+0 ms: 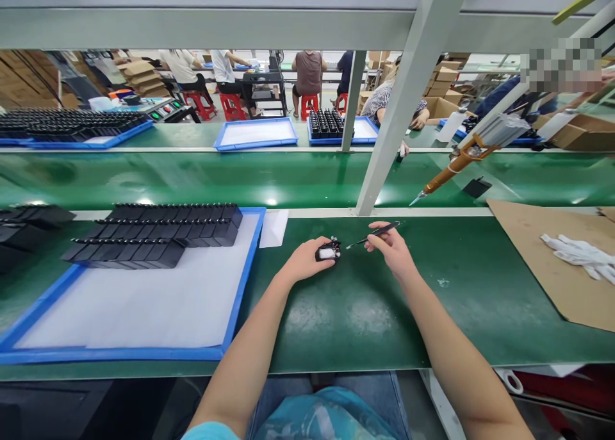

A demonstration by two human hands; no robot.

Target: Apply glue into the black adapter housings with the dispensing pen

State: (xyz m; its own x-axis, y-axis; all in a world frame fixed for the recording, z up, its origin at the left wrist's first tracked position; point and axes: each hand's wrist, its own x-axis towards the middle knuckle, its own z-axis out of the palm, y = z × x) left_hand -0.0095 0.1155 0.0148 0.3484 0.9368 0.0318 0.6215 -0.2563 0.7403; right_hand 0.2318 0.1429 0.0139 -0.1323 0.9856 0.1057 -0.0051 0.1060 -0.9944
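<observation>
My left hand (307, 260) is closed around a small black device (328, 251) with a white part showing on its face, held over the green tabletop (355, 325). To the right of it, my right hand (390, 248) pinches dark tweezers (379, 230), their pale tip pointing left towards the device, with a small gap between the two. A blue-rimmed tray (244, 280) lined with white lies left of my left hand. Rows of black boxes (206, 228) stand along the tray's back part.
Brown cardboard (542, 260) with white gloves (581, 254) lies on the right. An orange tool (446, 174) hangs at the upper right, near a slanted white post (389, 126). Behind the green belt (216, 174), people sit at another bench with trays.
</observation>
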